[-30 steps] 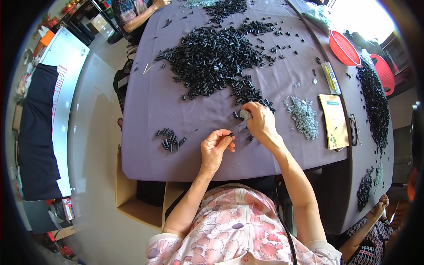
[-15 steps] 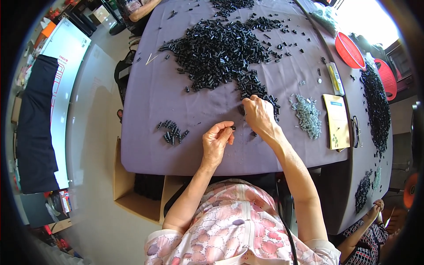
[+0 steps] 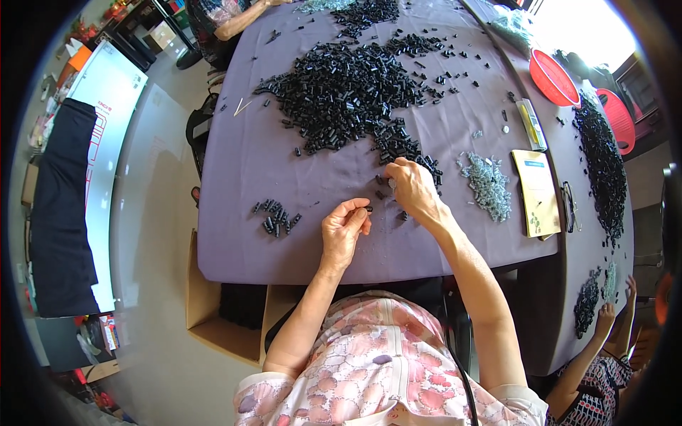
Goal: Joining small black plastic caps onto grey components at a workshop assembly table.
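Note:
My left hand (image 3: 342,233) is closed in a pinch around a small black plastic tube (image 3: 369,209), just above the table near its front edge. To its right, my right hand (image 3: 415,188) has its fingers pressed together at the near end of the heap of black tubes (image 3: 348,92). A pale glint shows at those fingertips, too small to make out. A few loose black tubes (image 3: 380,194) lie between the two hands. Left of my left hand sits a small group of black pieces (image 3: 277,217). A pile of clear plastic pieces (image 3: 487,186) rests right of my right hand.
A yellow booklet (image 3: 536,202) and eyeglasses (image 3: 568,206) lie on the purple cloth (image 3: 241,163) at the right. Beyond are red baskets (image 3: 554,78) and another black heap (image 3: 602,170). A co-worker's hands (image 3: 607,312) show at lower right, another person's arm (image 3: 241,20) at far left.
My right hand has shifted slightly, uncovering loose black tubes beside its fingertips. My left hand keeps its pinch. The co-worker's hands at lower right have come apart, one raised. The view has shifted a little.

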Demonstrator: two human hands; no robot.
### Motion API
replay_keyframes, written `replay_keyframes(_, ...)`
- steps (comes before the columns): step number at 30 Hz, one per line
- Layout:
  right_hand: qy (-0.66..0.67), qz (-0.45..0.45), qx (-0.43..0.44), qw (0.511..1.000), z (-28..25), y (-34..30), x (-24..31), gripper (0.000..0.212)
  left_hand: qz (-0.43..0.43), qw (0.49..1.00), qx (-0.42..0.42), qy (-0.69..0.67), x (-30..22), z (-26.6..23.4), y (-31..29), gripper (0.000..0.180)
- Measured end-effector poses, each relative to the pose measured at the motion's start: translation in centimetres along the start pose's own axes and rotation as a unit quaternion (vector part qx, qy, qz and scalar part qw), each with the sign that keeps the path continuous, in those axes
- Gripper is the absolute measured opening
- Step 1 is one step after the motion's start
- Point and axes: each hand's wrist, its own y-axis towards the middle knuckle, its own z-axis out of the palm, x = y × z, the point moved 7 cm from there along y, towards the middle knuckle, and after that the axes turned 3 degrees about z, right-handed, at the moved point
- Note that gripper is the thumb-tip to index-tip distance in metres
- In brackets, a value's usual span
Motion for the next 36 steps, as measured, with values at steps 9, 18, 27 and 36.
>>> replay_keyframes(9, 0.344, 0.124, 0.045, 0.93, -0.6, -4.8, 1.1, 0.019, -0.014, 1.0, -0.005, -0.005, 0.2, 0.0, -0.1, 0.017)
replay_keyframes(18, 0.657, 0.229, 0.007, 0.719, 2.5, -7.7, 0.7, 0.02, -0.024, 0.999, 0.001, 0.04, 0.1, 0.3, -0.1, 0.016)
replay_keyframes(27, 0.615, 0.227, -0.012, 0.755, 2.7, -8.1, 0.5, 0.017, -0.029, 0.995, -0.002, 0.09, 0.0, 0.4, -0.4, 0.017)
replay_keyframes(36, 0.545, 0.211, -0.036, 0.811, 2.6, -8.7, 0.5, 0.02, -0.025, 0.989, 0.007, 0.147, -0.2, 1.3, -0.4, 0.016)
